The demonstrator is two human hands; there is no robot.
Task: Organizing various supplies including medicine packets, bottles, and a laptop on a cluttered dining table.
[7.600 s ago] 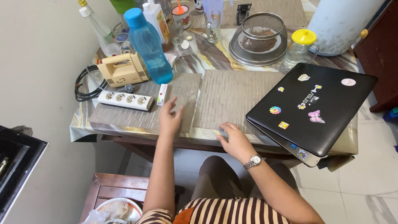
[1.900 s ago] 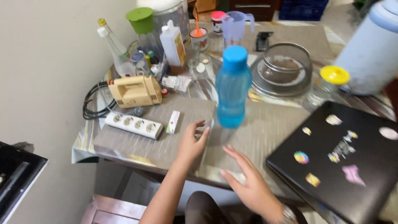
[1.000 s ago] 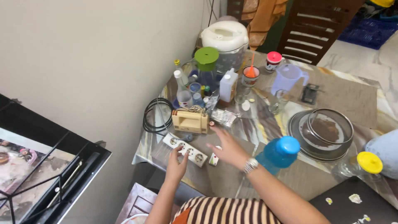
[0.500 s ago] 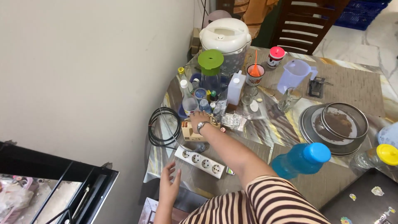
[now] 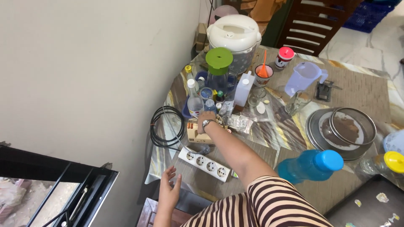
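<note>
Mostly the right hand (image 5: 205, 118) is hard to read: only its back and the wristwatch (image 5: 206, 123) show, with the fingers lost among small bottles at its 12 o'clock, so I cannot tell whether they are curled or spread. It lies over the top of the cream hand mixer (image 5: 198, 133), whose body is largely covered by the wrist and forearm. The striped sleeve hides the near table edge, and the black laptop (image 5: 370, 206) is cut off at the frame's 4 o'clock corner.

Half a second ago the right hand sat at nearly the same spot on the mixer — the view has merely shifted a little — and the left hand has barely moved.

The right arm stretches long across the white power strip (image 5: 205, 163). The left hand (image 5: 168, 193), fingers loosely spread, rests at the table edge at the strip's 7 o'clock. The blue water bottle (image 5: 311, 165) stands at 3 o'clock of the strip.
</note>
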